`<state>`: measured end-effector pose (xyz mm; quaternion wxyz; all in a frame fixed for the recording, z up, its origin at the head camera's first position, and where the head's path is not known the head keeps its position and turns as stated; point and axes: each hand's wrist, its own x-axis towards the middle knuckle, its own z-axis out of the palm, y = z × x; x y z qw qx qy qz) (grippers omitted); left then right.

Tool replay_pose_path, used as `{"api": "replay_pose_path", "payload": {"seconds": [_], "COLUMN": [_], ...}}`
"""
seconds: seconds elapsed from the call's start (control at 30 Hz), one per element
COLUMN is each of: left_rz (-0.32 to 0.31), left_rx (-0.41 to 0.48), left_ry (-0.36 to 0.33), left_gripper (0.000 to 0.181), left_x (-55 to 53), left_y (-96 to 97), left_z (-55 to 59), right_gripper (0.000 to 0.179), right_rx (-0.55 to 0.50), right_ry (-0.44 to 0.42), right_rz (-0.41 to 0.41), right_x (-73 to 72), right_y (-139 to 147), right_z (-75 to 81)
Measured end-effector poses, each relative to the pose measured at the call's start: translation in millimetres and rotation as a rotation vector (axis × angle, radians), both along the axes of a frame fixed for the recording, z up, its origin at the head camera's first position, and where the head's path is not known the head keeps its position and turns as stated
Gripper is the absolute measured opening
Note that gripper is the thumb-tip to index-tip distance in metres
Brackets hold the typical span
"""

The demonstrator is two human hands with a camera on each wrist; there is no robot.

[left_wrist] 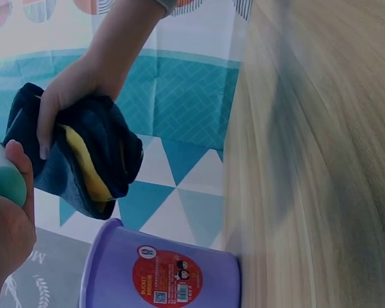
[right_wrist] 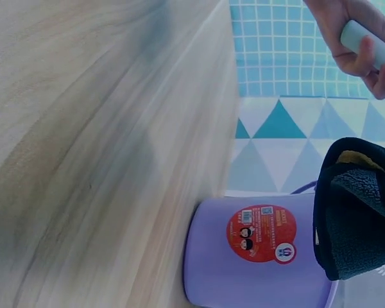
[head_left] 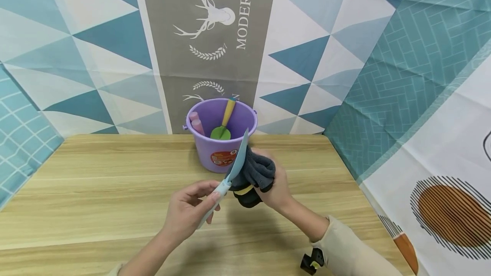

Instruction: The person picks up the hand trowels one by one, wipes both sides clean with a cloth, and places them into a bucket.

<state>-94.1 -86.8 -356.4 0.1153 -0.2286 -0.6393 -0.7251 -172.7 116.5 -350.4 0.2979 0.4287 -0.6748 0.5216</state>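
Note:
In the head view my left hand [head_left: 186, 210] holds a light blue garden trowel [head_left: 240, 159] by its pale handle. The blade points up and away, seen nearly edge-on. My right hand [head_left: 280, 188] grips a bunched dark grey cloth [head_left: 258, 168] with a black border and a yellow strip. This cloth lies against the right side of the blade; how firmly it touches cannot be told. From the left wrist, the folded cloth [left_wrist: 83, 154] hangs under the right fingers, and the trowel handle's green end [left_wrist: 6, 183] shows. Both hands are above the table.
Behind the hands a purple bucket [head_left: 205, 152] stands on the wooden table [head_left: 115, 191]. Inside it are a green trowel with a yellow handle [head_left: 228, 113] and pink handles [head_left: 197, 124]. Patterned cloth walls [head_left: 307, 54] surround the table. A black device [head_left: 312, 261] is by the right sleeve.

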Motion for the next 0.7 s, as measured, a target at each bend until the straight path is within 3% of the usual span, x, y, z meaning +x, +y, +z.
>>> {"api": "replay_pose_path", "payload": {"seconds": [0.27,0.57,0.7], "left_rz": [0.008,-0.001,-0.004], "left_rx": [0.017,0.054,0.058], "left_ry": [0.013,0.04,0.056], "left_gripper": [0.025,0.027,0.029], "left_x": [0.2,0.4,0.5], "left_y": [-0.3,-0.4,-1.3], "left_z": [1.7,1.8,1.2], "right_gripper": [0.038,0.037,0.038], "right_rx": [0.016,0.081,0.033], "right_ry": [0.101,0.13,0.133], "right_rz": [0.044,0.062,0.079], "right_x": [-2.4,-2.7,-4.5], "right_y": [-2.7,-1.5,-1.4], "right_z": [-5.3,-7.2,-7.8]}}
